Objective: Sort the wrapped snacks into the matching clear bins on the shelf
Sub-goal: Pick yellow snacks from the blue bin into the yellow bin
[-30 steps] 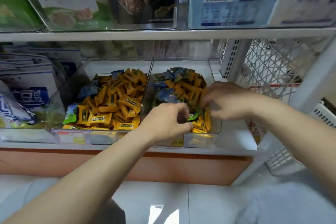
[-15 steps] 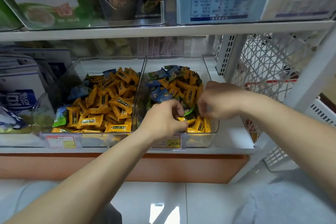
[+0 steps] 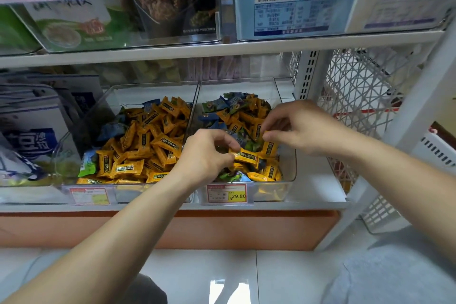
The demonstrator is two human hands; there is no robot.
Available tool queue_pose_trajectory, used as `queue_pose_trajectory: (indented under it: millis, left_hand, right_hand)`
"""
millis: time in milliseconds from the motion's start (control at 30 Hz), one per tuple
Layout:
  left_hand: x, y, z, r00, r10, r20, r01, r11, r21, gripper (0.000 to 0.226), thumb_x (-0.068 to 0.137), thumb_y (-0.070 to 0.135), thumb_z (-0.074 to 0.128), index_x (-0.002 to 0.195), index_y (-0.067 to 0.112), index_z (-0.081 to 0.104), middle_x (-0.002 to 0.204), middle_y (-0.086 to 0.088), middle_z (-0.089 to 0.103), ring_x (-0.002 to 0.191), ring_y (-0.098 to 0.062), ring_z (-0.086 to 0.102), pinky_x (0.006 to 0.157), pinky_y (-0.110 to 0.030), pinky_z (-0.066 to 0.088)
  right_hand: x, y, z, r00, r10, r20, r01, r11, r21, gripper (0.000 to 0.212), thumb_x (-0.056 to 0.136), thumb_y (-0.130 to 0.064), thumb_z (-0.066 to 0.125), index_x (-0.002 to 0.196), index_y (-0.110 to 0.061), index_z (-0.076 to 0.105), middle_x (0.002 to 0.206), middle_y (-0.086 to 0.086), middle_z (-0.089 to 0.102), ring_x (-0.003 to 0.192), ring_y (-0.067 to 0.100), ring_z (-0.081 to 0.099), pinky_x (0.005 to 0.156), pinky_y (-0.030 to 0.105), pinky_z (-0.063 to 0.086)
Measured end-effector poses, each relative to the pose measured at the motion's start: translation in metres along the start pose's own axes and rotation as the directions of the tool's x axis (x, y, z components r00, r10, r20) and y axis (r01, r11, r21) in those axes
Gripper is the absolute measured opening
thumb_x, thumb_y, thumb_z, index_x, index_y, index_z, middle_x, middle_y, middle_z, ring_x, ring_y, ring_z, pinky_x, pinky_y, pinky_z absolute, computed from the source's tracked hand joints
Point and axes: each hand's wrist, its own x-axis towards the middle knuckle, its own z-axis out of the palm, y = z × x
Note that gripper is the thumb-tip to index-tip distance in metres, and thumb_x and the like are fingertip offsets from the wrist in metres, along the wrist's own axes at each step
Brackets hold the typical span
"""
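Orange snacks (image 3: 245,157) — pinch-grip, left hand (image 3: 204,155), right hand (image 3: 303,128)

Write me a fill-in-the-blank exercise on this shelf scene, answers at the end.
1. The left hand and right hand both reach into the clear bin on the ___.
2. The price tag on its front reads ___.
3. The yellow snack nearer the tag is pinched by the fingers of the ___ hand.
4. The second yellow snack is pinched by the ___ hand.
Missing words: right; 29.80; left; right.
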Motion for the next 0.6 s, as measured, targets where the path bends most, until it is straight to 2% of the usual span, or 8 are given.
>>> queue_pose_trajectory:
  millis: [133, 267, 367, 433, 500, 567, 600]
  left_hand:
    - [-0.002, 0.006, -0.010, 0.996, 0.059, -0.068, -0.063, 0.996, -0.066, 0.020, 0.082, 0.010, 0.077, 0.085, 0.029, 0.073, 0.085, 0.009, 0.071, 0.079, -0.007, 0.068, 0.072, -0.029, 0.060]
    - [-0.004, 0.011, -0.018, 0.988, 0.036, -0.148, -0.077, 0.957, -0.281, 0.018, 0.081, 0.008, 0.079, 0.088, 0.024, 0.075, 0.085, 0.011, 0.073, 0.078, -0.004, 0.069, 0.066, -0.018, 0.055]
    - [-0.003, 0.015, -0.016, 0.986, -0.029, -0.164, -0.051, 0.884, -0.464, 0.019, 0.080, 0.005, 0.079, 0.089, 0.021, 0.075, 0.082, 0.010, 0.074, 0.077, -0.005, 0.070, 0.066, -0.017, 0.053]
    - [-0.002, 0.017, -0.014, 0.984, -0.089, -0.156, -0.015, 0.826, -0.564, 0.019, 0.080, 0.003, 0.078, 0.087, 0.021, 0.075, 0.080, 0.009, 0.075, 0.077, -0.007, 0.070, 0.067, -0.018, 0.054]
    - [-0.001, 0.018, -0.013, 0.983, -0.124, -0.137, 0.008, 0.769, -0.639, 0.018, 0.081, 0.003, 0.078, 0.086, 0.021, 0.076, 0.078, 0.007, 0.074, 0.077, -0.008, 0.070, 0.068, -0.019, 0.054]
    - [0.001, 0.019, -0.012, 0.981, -0.144, -0.130, 0.016, 0.729, -0.685, 0.017, 0.082, 0.005, 0.077, 0.087, 0.021, 0.076, 0.079, 0.005, 0.074, 0.079, -0.010, 0.070, 0.070, -0.021, 0.055]
    - [0.002, 0.019, -0.012, 0.980, -0.156, -0.126, 0.022, 0.708, -0.705, 0.016, 0.082, 0.005, 0.077, 0.089, 0.020, 0.076, 0.082, 0.003, 0.074, 0.082, -0.012, 0.070, 0.071, -0.022, 0.055]
  right_hand:
    - [0.004, -0.007, 0.009, 0.999, -0.038, -0.017, 0.039, 0.996, 0.086, 0.005, 0.092, -0.023, 0.068, 0.093, -0.020, 0.071, 0.096, -0.006, 0.066, 0.090, 0.009, 0.063, 0.085, 0.034, 0.051]
    - [0.015, -0.011, 0.023, 0.997, 0.059, -0.047, -0.046, 0.969, 0.242, 0.011, 0.100, -0.028, 0.053, 0.103, -0.021, 0.060, 0.102, -0.002, 0.065, 0.095, 0.017, 0.059, 0.081, 0.036, 0.048]
    - [0.022, -0.016, 0.035, 0.995, 0.082, -0.062, -0.060, 0.952, 0.300, 0.007, 0.103, -0.031, 0.046, 0.099, -0.031, 0.051, 0.093, -0.010, 0.057, 0.086, 0.006, 0.052, 0.071, 0.027, 0.040]
    - [0.026, -0.020, 0.042, 0.989, 0.095, -0.117, -0.050, 0.937, 0.346, 0.009, 0.103, -0.031, 0.044, 0.096, -0.036, 0.048, 0.095, -0.013, 0.057, 0.085, -0.001, 0.052, 0.070, 0.020, 0.041]
    - [0.030, -0.025, 0.047, 0.981, 0.099, -0.167, -0.028, 0.922, 0.386, 0.008, 0.103, -0.033, 0.043, 0.099, -0.038, 0.049, 0.097, -0.012, 0.059, 0.083, -0.002, 0.056, 0.064, 0.011, 0.044]
    - [0.034, -0.028, 0.049, 0.977, 0.109, -0.186, -0.020, 0.904, 0.426, 0.011, 0.102, -0.037, 0.045, 0.096, -0.038, 0.054, 0.093, -0.010, 0.062, 0.078, -0.003, 0.058, 0.056, 0.010, 0.045]
    - [0.035, -0.029, 0.049, 0.975, 0.121, -0.186, -0.025, 0.893, 0.449, 0.013, 0.101, -0.040, 0.047, 0.093, -0.038, 0.056, 0.090, -0.012, 0.063, 0.075, -0.005, 0.058, 0.057, 0.011, 0.044]
